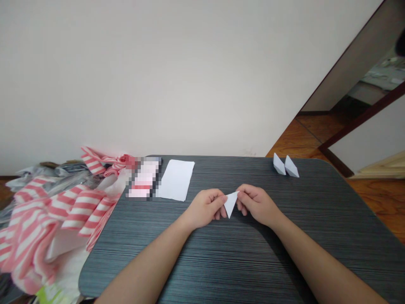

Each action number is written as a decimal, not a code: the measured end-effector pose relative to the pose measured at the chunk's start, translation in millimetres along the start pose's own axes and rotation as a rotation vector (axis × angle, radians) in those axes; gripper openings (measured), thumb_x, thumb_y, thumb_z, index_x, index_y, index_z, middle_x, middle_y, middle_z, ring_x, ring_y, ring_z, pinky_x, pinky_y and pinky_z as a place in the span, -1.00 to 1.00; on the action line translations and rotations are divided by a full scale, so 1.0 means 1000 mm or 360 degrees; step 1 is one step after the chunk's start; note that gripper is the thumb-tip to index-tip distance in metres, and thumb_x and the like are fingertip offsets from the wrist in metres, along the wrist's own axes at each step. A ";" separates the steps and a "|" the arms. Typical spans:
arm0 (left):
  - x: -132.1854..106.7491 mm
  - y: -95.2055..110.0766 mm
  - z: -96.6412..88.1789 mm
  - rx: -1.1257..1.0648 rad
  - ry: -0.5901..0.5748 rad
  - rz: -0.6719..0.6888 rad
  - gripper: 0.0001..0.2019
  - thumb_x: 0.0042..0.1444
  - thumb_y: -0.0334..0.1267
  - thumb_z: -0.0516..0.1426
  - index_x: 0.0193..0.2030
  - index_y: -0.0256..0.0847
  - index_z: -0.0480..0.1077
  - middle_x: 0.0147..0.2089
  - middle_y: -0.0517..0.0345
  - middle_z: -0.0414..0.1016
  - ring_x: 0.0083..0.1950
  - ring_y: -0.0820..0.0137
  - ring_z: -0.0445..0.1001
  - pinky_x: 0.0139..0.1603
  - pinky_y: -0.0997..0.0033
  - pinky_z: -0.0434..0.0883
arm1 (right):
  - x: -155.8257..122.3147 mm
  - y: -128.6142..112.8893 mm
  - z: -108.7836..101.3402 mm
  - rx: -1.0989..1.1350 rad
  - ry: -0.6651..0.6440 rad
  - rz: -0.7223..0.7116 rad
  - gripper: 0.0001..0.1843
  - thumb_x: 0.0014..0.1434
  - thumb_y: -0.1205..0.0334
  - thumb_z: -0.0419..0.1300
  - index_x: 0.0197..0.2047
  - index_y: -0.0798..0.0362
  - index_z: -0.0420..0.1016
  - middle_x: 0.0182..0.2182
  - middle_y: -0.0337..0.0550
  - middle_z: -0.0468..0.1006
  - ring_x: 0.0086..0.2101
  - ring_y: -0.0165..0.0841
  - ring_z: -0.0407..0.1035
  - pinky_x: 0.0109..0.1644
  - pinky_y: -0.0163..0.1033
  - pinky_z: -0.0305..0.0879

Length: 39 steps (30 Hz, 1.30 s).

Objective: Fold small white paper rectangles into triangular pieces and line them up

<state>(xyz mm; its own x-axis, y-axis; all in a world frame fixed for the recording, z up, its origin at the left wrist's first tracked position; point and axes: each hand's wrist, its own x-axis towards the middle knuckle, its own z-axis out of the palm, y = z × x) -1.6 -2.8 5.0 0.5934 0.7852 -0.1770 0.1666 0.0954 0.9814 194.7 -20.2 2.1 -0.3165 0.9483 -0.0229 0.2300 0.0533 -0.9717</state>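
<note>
A small white paper folded into a triangle (230, 202) is held just above the dark striped table (221, 257), near its middle. My left hand (207, 207) pinches the triangle's left edge with closed fingers. My right hand (257, 203) pinches its upper right corner, fingers curled. The triangle's point hangs downward between both hands.
Two folded white paper pieces (285, 166) stand at the table's far right. A stack of white paper sheets (176, 180) lies at the far left, beside a blurred pink and white item (144, 179). Red and white striped bags (60, 219) pile off the table's left edge. Wooden floor lies to the right.
</note>
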 end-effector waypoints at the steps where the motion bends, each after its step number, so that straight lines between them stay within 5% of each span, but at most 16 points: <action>1: 0.000 0.000 -0.001 -0.0020 0.0020 -0.0001 -0.67 0.21 -0.06 -0.03 -0.41 -0.28 0.30 -0.51 0.11 0.48 -0.62 0.56 0.28 -0.63 0.59 0.20 | 0.000 0.001 0.001 0.0095 -0.0040 -0.0021 -0.81 0.26 0.17 0.03 -0.33 0.08 0.33 -0.55 -0.28 0.41 -0.63 -0.52 0.25 -0.54 -0.38 0.14; 7: 0.000 0.001 -0.001 0.0032 0.0011 0.0028 -0.66 0.22 -0.07 -0.05 -0.42 -0.28 0.31 -0.54 0.14 0.44 -0.61 0.56 0.27 -0.63 0.60 0.19 | 0.000 0.005 0.005 0.0262 -0.0166 -0.0077 -0.77 0.24 0.25 0.06 -0.03 0.06 0.29 -0.45 -0.25 0.41 -0.54 -0.49 0.29 -0.52 -0.39 0.16; 15: 0.002 -0.004 0.004 0.0050 0.0100 0.0066 -0.76 0.16 -0.11 0.04 -0.19 -0.25 0.33 -0.53 0.22 0.37 -0.56 0.53 0.35 -0.55 0.54 0.33 | 0.000 0.002 0.004 0.0164 -0.0185 -0.0036 -0.89 0.23 0.25 0.08 -0.18 0.08 0.33 -0.49 -0.24 0.42 -0.51 -0.46 0.32 -0.47 -0.35 0.24; 23: 0.001 -0.004 0.004 -0.0082 0.0098 0.0077 -0.80 0.10 -0.16 0.12 -0.24 -0.20 0.19 -0.51 0.28 0.34 -0.56 0.55 0.34 -0.56 0.58 0.30 | 0.002 0.004 0.006 0.0125 -0.0128 -0.0031 -0.85 0.22 0.22 0.09 -0.15 0.08 0.32 -0.49 -0.25 0.42 -0.53 -0.48 0.32 -0.48 -0.37 0.26; 39: 0.000 -0.002 0.005 0.0072 0.0114 0.0060 -0.73 0.01 -0.10 0.19 -0.34 -0.24 0.23 -0.54 0.24 0.36 -0.54 0.54 0.34 -0.53 0.56 0.27 | 0.002 -0.002 0.005 -0.0107 -0.0127 -0.0165 -0.79 0.19 0.28 0.11 -0.10 0.08 0.44 -0.44 -0.21 0.44 -0.50 -0.46 0.30 -0.41 -0.34 0.28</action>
<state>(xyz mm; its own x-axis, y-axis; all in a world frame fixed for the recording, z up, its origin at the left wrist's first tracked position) 1.4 -6.1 2.9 0.5424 0.8296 -0.1325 0.1816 0.0382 0.9826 189.0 -20.3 3.2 -0.4135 0.9088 0.0556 0.2525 0.1732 -0.9520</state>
